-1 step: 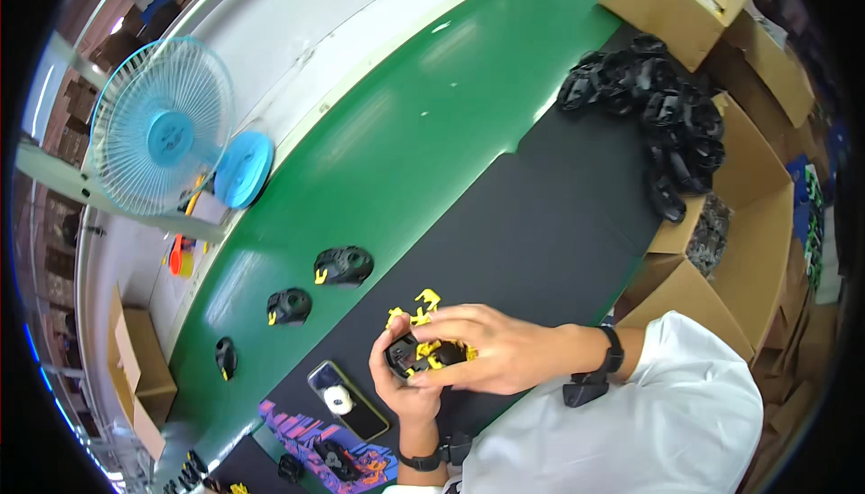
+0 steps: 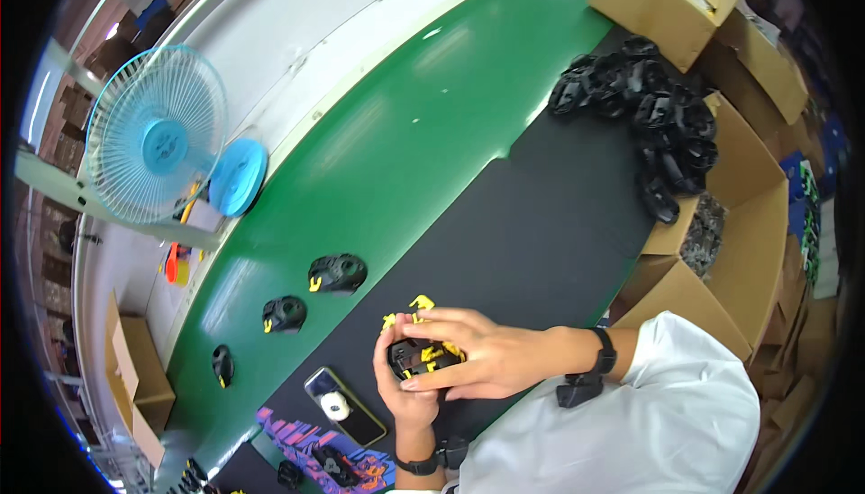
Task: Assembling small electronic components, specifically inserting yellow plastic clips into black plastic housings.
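A black computer-mouse shell (image 2: 411, 353) with yellow plastic pieces (image 2: 436, 355) in it lies between my hands over the black mat. My left hand (image 2: 405, 402) is closed round its left and near side, palm beneath. Across the top reaches my right hand (image 2: 491, 353), its thumb on the near edge and its fingers bent over the far edge, gripping the shell. The tips of some right fingers are hidden. Just beyond the hands, loose yellow pieces (image 2: 421, 302) lie on the mat.
Three black mouse shells with yellow tabs, one being this shell (image 2: 338, 273), stand on the green table (image 2: 360, 152). A phone (image 2: 347, 407) lies near my left wrist. At far right are a pile of black shells (image 2: 667, 116) and an open carton (image 2: 752, 224). A blue fan (image 2: 162, 145) stands left.
My right fingers have spread across the shell and show more of its inside and yellow pieces. The view has shifted slightly; the shell stays in my left hand.
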### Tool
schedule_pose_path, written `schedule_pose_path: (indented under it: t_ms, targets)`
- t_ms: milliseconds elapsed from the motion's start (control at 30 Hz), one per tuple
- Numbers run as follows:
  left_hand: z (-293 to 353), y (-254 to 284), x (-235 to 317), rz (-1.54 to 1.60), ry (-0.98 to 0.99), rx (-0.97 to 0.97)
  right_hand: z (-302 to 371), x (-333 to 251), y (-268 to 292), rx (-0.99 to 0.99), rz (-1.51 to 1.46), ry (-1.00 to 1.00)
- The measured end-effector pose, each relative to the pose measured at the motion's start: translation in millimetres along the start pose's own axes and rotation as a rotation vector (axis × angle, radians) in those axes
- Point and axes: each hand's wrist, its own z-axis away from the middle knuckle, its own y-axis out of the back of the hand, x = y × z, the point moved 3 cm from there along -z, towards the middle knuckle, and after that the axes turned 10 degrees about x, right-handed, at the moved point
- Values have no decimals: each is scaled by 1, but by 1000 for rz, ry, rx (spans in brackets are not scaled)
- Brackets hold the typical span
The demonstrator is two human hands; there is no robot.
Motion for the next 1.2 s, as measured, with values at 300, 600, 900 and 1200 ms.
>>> schedule_pose_path:
  t_ms: [300, 600, 900, 1200]
  targets:
    - [30, 54, -25, -161, 97, 56, 21, 74, 43, -90, 560, -394]
    - [68, 116, -52, -322, 279, 374, 55, 73, 119, -282, 600, -611]
    - [67, 110, -55, -383, 230, 346, 18, 122, 58, -218, 209, -336]
    - [61, 90, -53, -434, 113, 221, -43, -28, 99, 424, -361, 410]
